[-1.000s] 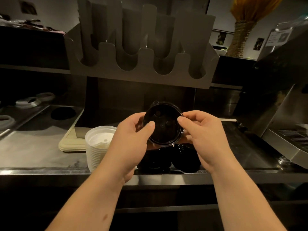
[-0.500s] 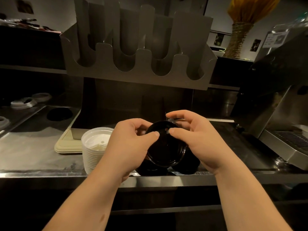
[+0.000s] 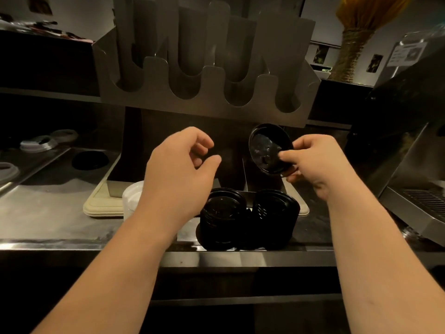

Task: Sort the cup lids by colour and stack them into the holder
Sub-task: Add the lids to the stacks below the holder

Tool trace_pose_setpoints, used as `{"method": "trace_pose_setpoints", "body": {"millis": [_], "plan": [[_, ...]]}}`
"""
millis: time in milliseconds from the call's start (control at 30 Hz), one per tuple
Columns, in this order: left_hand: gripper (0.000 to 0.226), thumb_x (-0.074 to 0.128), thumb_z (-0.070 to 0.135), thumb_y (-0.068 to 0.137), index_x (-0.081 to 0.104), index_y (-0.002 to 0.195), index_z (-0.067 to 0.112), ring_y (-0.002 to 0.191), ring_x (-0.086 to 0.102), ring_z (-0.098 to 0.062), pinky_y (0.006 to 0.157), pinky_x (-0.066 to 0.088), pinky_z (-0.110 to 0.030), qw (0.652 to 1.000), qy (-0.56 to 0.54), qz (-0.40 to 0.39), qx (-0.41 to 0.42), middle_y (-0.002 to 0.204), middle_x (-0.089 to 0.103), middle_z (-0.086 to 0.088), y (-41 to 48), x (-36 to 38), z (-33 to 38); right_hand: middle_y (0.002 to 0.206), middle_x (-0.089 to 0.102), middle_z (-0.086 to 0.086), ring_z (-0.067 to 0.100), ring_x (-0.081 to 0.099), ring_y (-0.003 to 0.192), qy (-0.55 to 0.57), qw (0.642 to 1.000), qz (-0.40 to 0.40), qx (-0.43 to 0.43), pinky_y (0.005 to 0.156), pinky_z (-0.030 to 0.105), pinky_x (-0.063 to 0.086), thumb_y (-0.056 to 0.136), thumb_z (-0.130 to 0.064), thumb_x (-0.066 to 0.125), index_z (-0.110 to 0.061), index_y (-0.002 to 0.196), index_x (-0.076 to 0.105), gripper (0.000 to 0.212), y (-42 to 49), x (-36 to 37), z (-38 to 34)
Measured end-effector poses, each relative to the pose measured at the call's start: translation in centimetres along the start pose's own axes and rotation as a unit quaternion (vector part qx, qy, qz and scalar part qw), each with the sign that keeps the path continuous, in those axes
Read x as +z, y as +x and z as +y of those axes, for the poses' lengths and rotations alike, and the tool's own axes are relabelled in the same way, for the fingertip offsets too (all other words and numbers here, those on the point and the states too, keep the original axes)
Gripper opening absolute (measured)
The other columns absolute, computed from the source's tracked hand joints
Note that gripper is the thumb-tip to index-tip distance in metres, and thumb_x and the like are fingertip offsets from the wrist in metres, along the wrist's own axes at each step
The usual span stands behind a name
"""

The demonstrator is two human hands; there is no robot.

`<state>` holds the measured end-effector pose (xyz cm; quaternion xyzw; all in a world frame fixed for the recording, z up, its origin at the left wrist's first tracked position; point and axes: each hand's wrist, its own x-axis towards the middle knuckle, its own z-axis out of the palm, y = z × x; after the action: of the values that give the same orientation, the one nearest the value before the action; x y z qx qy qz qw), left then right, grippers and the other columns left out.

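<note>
At centre right, your right hand (image 3: 310, 162) pinches a black lid (image 3: 268, 149) by its rim below the holder (image 3: 204, 102), left hand (image 3: 178, 169) loose and empty; that thin pinch could let it slip onto the stacks (image 3: 248, 218) underneath.

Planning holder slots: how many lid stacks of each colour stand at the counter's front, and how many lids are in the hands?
Stacks of black round plastic lids: 2
Stacks of white round plastic lids: 1
Black plastic lid in right hand: 1
Total: 4
</note>
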<state>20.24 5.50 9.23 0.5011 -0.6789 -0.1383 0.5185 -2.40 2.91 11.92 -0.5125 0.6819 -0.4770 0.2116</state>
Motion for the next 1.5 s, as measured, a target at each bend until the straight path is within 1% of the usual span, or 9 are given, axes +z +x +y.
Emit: {"method": "trace_pose_setpoints", "body": {"millis": [167,300,500,600,733,1033,1300,1400,1500], "plan": [[0.019,0.067,0.019,0.093,0.065,0.106,0.033,0.086,0.058,0.001,0.074,0.044,-0.012,0.996,0.069,-0.051,0.018,0.091,0.061,0.019,-1.6,0.6,-1.3,0.085,0.072,0.012,0.016,0.068,0.055,-0.042,0.994,-0.087,0.05,0.05,0.024,0.053,0.089,-0.015,0.076,-0.01,0.101,0.069,0.015,-0.1,1.9,0.3],[0.037,0.067,0.014,0.09,0.061,0.122,0.03,0.11,0.052,-0.008,0.089,0.035,-0.016,0.983,0.153,-0.091,0.049,0.113,0.059,0.014,-2.2,0.9,-2.4,0.069,0.065,0.01,0.013,0.058,0.045,-0.085,0.983,-0.151,0.067,0.043,0.022,0.048,0.091,-0.015,0.073,-0.006,0.101,0.067,0.014,-1.4,5.0,0.5],[0.035,0.058,0.04,0.097,0.059,0.13,0.032,0.127,0.047,-0.012,0.111,0.033,-0.033,0.933,0.266,-0.211,0.124,0.127,0.059,0.012,-3.2,0.4,-2.0,0.087,0.07,0.01,0.015,0.061,0.057,-0.183,0.968,-0.163,0.047,0.044,0.023,0.047,0.09,-0.021,0.075,-0.023,0.101,0.057,0.021,-2.0,6.5,1.2],[0.029,0.05,0.04,0.101,0.056,0.129,0.036,0.124,0.048,-0.011,0.108,0.027,-0.037,0.901,0.329,-0.255,0.124,0.126,0.058,0.013,-3.2,1.0,-2.3,0.085,0.068,0.004,0.014,0.064,0.065,-0.257,0.955,-0.147,0.001,0.056,0.027,0.055,0.089,-0.026,0.076,-0.025,0.095,0.06,0.016,-2.1,6.8,1.3],[0.022,0.05,0.036,0.101,0.055,0.122,0.037,0.116,0.053,-0.011,0.108,0.021,-0.043,0.894,0.35,-0.257,0.114,0.119,0.06,0.013,-3.6,1.4,-3.0,0.087,0.068,0.001,0.016,0.066,0.08,-0.323,0.937,-0.123,-0.043,0.076,0.032,0.059,0.088,-0.03,0.076,-0.022,0.093,0.068,0.013,-2.0,7.3,1.1],[0.025,0.049,0.036,0.1,0.054,0.125,0.033,0.12,0.05,-0.016,0.106,0.018,-0.044,0.888,0.376,-0.232,0.128,0.122,0.06,0.011,-3.4,2.0,-2.8,0.071,0.064,0.0,0.014,0.061,0.061,-0.429,0.899,-0.06,-0.063,0.053,0.026,0.046,0.091,-0.03,0.067,-0.019,0.088,0.066,0.012,-3.2,8.3,1.4],[0.025,0.051,0.036,0.1,0.06,0.124,0.032,0.124,0.053,-0.016,0.111,0.027,-0.041,0.881,0.374,-0.26,0.127,0.12,0.066,0.007,-2.9,2.2,-2.9,0.079,0.064,0.0,0.013,0.054,0.061,-0.472,0.874,-0.079,-0.086,0.057,0.029,0.042,0.093,-0.031,0.065,-0.021,0.099,0.067,0.012,-4.0,7.3,0.1],[0.025,0.053,0.039,0.1,0.062,0.123,0.033,0.122,0.055,-0.016,0.116,0.024,-0.043,0.878,0.377,-0.271,0.12,0.119,0.067,0.006,-2.8,2.1,-3.0,0.077,0.063,0.001,0.013,0.055,0.061,-0.46,0.88,-0.087,-0.077,0.059,0.03,0.045,0.092,-0.033,0.069,-0.02,0.095,0.066,0.014,-3.8,7.1,-0.3],[0.025,0.053,0.043,0.1,0.062,0.12,0.033,0.134,0.048,-0.017,0.121,0.015,-0.047,0.879,0.378,-0.267,0.115,0.125,0.066,0.006,-2.8,2.2,-3.0,0.075,0.064,0.001,0.015,0.059,0.063,-0.462,0.88,-0.089,-0.06,0.059,0.031,0.046,0.092,-0.036,0.066,-0.019,0.087,0.061,0.018,-3.9,7.4,0.0]]}}
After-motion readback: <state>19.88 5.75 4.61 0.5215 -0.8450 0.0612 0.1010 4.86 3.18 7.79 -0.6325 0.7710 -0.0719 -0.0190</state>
